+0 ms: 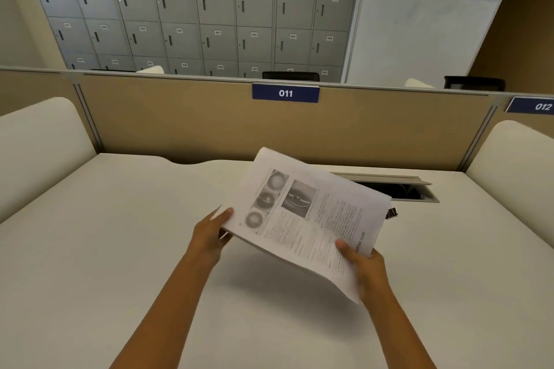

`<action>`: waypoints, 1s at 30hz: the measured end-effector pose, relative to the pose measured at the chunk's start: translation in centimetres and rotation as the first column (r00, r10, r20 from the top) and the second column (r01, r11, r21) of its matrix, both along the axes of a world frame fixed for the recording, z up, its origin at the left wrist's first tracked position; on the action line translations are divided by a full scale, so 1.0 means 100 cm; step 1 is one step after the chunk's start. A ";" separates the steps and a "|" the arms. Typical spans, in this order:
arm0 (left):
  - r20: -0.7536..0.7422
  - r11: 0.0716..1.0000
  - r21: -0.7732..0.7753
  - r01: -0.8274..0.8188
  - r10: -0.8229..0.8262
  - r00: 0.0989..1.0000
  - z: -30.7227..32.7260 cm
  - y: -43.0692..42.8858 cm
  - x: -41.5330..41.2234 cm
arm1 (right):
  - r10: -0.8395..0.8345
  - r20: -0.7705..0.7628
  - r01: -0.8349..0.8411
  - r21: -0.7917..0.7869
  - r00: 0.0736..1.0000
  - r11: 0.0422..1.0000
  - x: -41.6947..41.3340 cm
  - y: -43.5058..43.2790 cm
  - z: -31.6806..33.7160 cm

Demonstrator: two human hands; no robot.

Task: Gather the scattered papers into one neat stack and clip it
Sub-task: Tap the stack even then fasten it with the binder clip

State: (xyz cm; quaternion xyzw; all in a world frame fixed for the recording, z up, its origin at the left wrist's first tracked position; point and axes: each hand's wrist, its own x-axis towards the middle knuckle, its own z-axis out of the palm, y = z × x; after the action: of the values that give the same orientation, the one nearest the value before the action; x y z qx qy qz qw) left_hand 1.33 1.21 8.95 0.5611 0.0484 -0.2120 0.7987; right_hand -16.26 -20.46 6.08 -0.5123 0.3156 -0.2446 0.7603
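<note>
A stack of printed papers (311,216) hangs in the air above the white desk (120,249), tilted, with grey pictures and text on its top sheet. My left hand (211,235) grips the stack's left edge, thumb on top. My right hand (364,266) grips its near right edge, thumb on the top sheet. A black binder clip (392,213) lies on the desk just past the stack's right edge, partly hidden by the paper.
An open cable hatch (398,187) is set into the desk behind the papers. A tan partition (209,126) with a blue "011" label (285,93) closes the back. White side panels (39,147) stand left and right. Grey lockers (195,9) are beyond.
</note>
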 end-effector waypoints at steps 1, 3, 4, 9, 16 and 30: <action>-0.057 0.996 -0.085 -0.021 0.016 0.998 0.001 -0.006 -0.006 | -0.028 0.028 0.026 0.073 0.999 0.997 0.003 0.009 0.000; -0.089 0.991 -0.135 -0.019 0.007 0.996 0.002 -0.020 -0.021 | -0.079 0.058 0.066 0.194 0.995 0.979 0.011 0.031 0.000; -0.083 0.990 -0.137 -0.010 -0.001 0.997 0.003 -0.027 -0.029 | -0.107 0.059 0.089 0.243 0.993 0.966 0.016 0.043 -0.001; 0.011 0.994 -0.076 -0.072 0.073 0.997 0.002 -0.054 -0.054 | -0.200 0.035 0.167 0.424 0.979 0.890 0.029 0.089 -0.004; 0.079 0.997 -0.019 -0.078 0.079 0.994 0.002 -0.043 -0.047 | -0.131 0.137 0.069 0.385 0.982 0.920 0.027 0.090 -0.009; 0.073 0.950 0.039 0.311 -0.313 0.947 0.000 -0.003 -0.011 | 0.464 -0.107 -0.468 -0.017 0.879 0.883 0.011 -0.006 0.018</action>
State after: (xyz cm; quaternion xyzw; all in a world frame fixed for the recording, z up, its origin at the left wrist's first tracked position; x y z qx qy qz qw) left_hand 0.23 0.91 8.97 0.5801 -0.0696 -0.3129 0.7488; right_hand -15.14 -21.04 7.89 -0.6006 0.2154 -0.0353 0.7692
